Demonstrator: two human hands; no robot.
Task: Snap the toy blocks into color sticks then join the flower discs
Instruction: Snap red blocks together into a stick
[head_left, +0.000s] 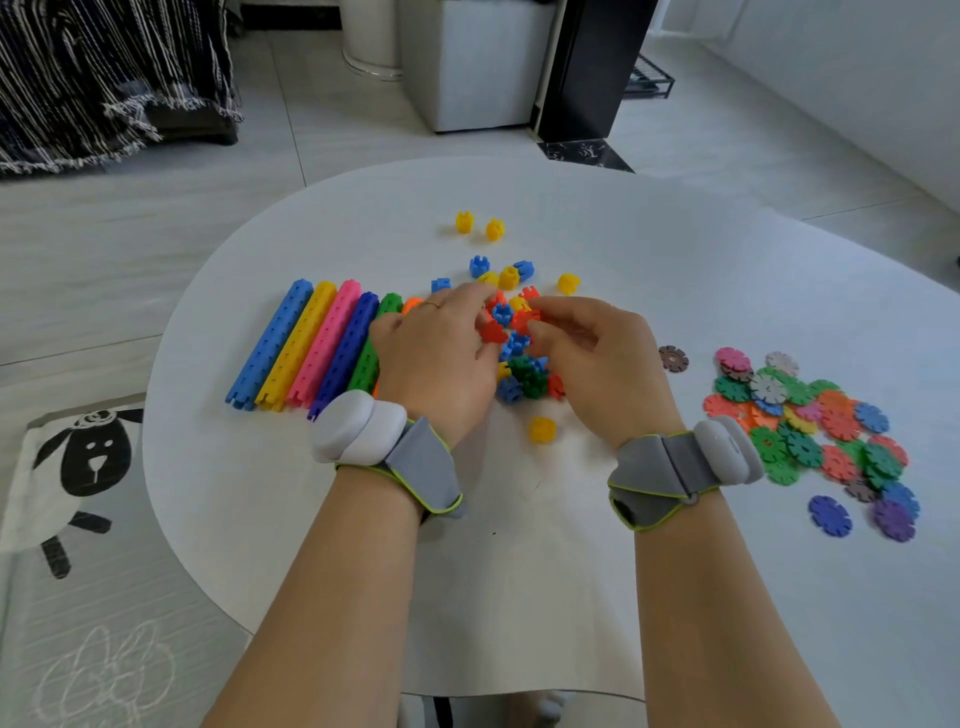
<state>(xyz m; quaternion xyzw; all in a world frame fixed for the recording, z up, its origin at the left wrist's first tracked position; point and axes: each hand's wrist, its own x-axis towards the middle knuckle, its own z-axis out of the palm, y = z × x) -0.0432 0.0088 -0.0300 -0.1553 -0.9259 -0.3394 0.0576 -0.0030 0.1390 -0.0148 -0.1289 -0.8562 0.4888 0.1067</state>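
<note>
**Two red blocks pinched over the loose pile**

Nearest the camera, both forearms reach in over the near edge of the white surface (519, 597), each wearing a grey wrist band (410, 462).

The left grip (436, 353) hangs over the middle of the surface, fingers curled, thumb and fingertips closed on a red block (492, 333). The right grip (597, 358) faces it, palm turned inward, its fingertips pinching a second red block (525, 318) just beside the first. Whether the two blocks already touch cannot be told.

Under and around the hands lies the pile of loose blocks (522, 376), with strays toward the far edge and one yellow block (542, 429) nearer the wrists. The finished colour sticks (311, 348) lie side by side toward the left edge; the flower discs (810, 426) are heaped by the right edge, untouched.

The blocks look like light, hard plastic with notched ends, small enough to slip or twist between fingertips. They are likely best held by their flat sides, leaving the notched ends free, and pushed straight together along the axis.
</note>
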